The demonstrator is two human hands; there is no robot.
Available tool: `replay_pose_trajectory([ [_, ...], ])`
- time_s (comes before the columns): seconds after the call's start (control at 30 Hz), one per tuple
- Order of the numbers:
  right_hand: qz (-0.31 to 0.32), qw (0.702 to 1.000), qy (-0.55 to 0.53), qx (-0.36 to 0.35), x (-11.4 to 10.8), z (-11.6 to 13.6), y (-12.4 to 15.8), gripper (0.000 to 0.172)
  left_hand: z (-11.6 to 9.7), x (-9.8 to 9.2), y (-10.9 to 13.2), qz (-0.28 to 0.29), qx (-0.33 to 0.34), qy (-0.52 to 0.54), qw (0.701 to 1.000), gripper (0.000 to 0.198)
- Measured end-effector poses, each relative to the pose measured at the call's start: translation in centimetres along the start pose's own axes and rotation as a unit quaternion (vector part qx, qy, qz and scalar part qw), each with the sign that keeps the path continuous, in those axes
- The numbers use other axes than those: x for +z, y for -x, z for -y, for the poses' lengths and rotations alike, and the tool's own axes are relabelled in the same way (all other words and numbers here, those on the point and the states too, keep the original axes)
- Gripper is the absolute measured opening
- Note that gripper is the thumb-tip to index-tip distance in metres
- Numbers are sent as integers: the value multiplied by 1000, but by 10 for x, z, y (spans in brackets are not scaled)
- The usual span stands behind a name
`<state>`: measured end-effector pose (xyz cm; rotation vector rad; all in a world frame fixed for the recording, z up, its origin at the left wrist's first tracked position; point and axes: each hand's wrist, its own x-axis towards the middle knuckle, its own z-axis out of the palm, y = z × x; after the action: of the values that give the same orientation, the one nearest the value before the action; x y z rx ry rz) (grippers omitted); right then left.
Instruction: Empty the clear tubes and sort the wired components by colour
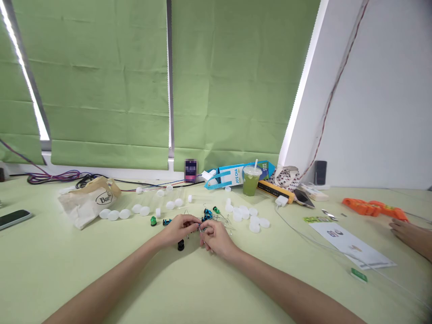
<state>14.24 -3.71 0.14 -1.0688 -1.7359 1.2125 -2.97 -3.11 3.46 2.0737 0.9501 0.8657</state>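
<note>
My left hand and my right hand meet over the table, fingertips pinched close together. A thin metal rod shows at my right fingertips. What my left fingers pinch is too small and covered to make out. Just beyond the hands lie blue-and-black small parts with several thin metal wires. A green cap-like part sits left of my left hand, and another green part lies behind the hands. Below my left hand stands a black part.
White round caps and clear tubes lie to the left, more white caps to the right. Behind are a drink cup, a blue-white bag and a paper bag. Another person's hand rests near orange pieces.
</note>
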Motion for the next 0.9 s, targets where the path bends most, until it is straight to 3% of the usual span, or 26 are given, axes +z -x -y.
replay_pose_trajectory([
  [0.43, -20, 999, 8, 24, 1, -4, -2, 15, 1, -3, 0, -21, -12, -36, 999, 31],
  [0.57, -11, 999, 46, 11, 2, -4, 0, 20, 5, -4, -3, -44, -20, 31, 998, 24],
  [0.7, -16, 989, 139, -50, 4, -1, 3, 19, 12, -6, -6, -57, -53, 104, 992, 19],
  [0.9, -32, 954, 265, -135, 5, 4, 7, 15, 12, -10, -3, -77, -6, -86, 993, 21],
])
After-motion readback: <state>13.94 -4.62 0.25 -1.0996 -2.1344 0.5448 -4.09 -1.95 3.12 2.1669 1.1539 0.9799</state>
